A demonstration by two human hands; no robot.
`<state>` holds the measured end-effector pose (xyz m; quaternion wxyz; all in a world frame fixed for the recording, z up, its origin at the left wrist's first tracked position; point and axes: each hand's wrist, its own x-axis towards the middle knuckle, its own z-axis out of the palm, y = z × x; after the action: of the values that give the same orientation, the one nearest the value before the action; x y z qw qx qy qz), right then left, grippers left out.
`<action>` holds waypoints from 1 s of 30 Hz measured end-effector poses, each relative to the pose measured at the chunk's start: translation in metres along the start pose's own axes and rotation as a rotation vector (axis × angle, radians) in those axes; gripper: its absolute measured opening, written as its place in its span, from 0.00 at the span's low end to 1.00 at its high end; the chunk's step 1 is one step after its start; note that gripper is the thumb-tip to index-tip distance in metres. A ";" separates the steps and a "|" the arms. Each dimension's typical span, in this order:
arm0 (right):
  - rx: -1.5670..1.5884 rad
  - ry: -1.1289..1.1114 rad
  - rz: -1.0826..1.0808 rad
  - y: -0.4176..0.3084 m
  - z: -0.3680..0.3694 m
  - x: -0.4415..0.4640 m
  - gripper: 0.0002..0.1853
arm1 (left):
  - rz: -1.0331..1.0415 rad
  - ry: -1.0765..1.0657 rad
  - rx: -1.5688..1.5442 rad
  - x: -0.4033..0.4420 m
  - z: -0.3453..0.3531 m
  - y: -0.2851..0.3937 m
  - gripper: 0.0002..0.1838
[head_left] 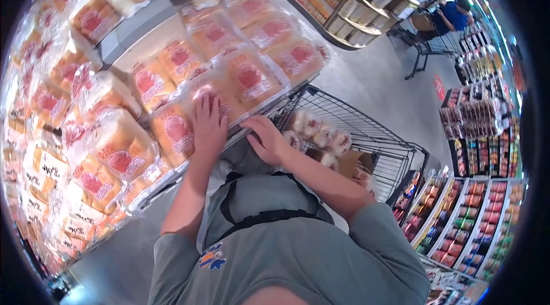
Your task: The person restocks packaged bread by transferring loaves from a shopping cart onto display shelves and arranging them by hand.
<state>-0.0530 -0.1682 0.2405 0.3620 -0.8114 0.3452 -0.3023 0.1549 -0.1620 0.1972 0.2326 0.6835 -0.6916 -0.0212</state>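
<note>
My left hand [210, 118] lies on a clear bag of sliced bread [201, 84] with a red print, in the front row of the display. Its fingers are stretched out over the top of the bag. My right hand [267, 137] is at the front edge of the display, just below the neighbouring bread bag [247, 75]. Its fingers point left and the thumb stands apart; I see nothing held, though the fingertips meet the edge. Another bread bag [173, 129] sits left of my left hand.
A black wire shopping cart [395, 153] stands to my right, holding several bagged items [326, 136] and a brown package [355, 166]. More bread is stacked at left. Shelves [375, 4] stand ahead and packaged goods [458, 219] at right. A person in blue [452, 18] is beside another cart [427, 50].
</note>
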 end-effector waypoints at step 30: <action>-0.084 -0.180 0.828 0.182 -0.019 -0.323 0.18 | 1.285 0.175 -0.597 0.028 -0.327 0.247 0.15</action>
<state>-0.3165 -0.0145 0.0283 0.4481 -0.6413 0.6212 -0.0451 0.0396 -0.0786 0.5822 0.4309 0.0473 -0.9010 -0.0135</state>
